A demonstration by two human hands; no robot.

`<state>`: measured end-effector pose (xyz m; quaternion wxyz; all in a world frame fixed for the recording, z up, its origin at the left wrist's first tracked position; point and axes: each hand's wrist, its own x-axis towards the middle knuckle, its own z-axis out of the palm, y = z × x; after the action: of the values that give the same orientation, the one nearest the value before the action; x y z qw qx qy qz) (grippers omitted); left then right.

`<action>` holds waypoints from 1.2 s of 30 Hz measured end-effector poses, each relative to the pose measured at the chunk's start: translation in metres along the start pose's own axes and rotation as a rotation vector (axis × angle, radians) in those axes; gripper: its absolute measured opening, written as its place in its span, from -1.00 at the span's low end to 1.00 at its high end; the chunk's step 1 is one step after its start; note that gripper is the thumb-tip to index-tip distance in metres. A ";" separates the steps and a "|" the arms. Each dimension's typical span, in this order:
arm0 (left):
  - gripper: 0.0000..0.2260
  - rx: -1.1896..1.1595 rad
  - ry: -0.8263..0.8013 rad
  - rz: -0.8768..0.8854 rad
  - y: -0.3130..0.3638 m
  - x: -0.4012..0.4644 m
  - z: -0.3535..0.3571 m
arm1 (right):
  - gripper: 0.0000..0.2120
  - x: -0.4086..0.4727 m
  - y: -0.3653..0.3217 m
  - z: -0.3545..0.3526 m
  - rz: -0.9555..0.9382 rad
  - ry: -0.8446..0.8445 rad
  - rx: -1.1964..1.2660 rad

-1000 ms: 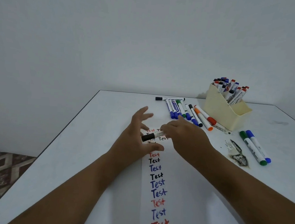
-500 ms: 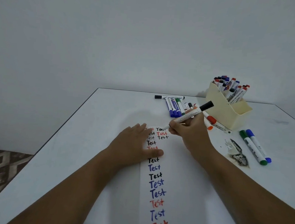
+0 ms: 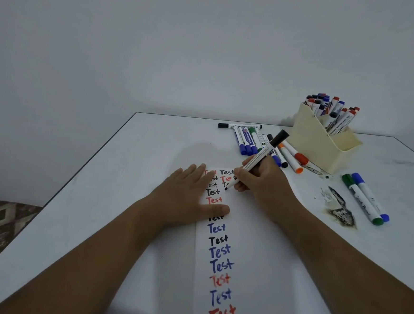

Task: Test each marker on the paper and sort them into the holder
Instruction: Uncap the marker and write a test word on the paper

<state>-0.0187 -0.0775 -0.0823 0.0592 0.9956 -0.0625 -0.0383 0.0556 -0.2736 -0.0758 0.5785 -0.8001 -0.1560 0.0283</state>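
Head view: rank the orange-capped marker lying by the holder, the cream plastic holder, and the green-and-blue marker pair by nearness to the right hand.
1. Orange-capped marker, lying just beyond the right hand, in front of the holder.
2. Cream plastic holder, farther back and to the right, full of markers.
3. Green-and-blue marker pair, far right on the table, past the dark smudge.

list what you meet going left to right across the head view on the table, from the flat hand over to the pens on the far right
left hand → paper → right hand gripping a black marker → cream holder → green marker → blue marker
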 end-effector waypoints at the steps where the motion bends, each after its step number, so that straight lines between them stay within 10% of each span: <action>1: -0.07 0.000 -0.002 0.000 0.000 0.000 0.000 | -0.79 0.000 0.000 0.000 -0.004 0.000 -0.018; 36: -0.05 0.009 -0.026 0.002 -0.005 0.005 0.004 | -0.85 0.002 0.002 0.001 -0.023 0.096 -0.107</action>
<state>-0.0139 -0.0735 -0.0869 0.0540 0.9952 -0.0646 -0.0507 0.0579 -0.2727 -0.0780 0.5422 -0.8283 -0.1386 -0.0254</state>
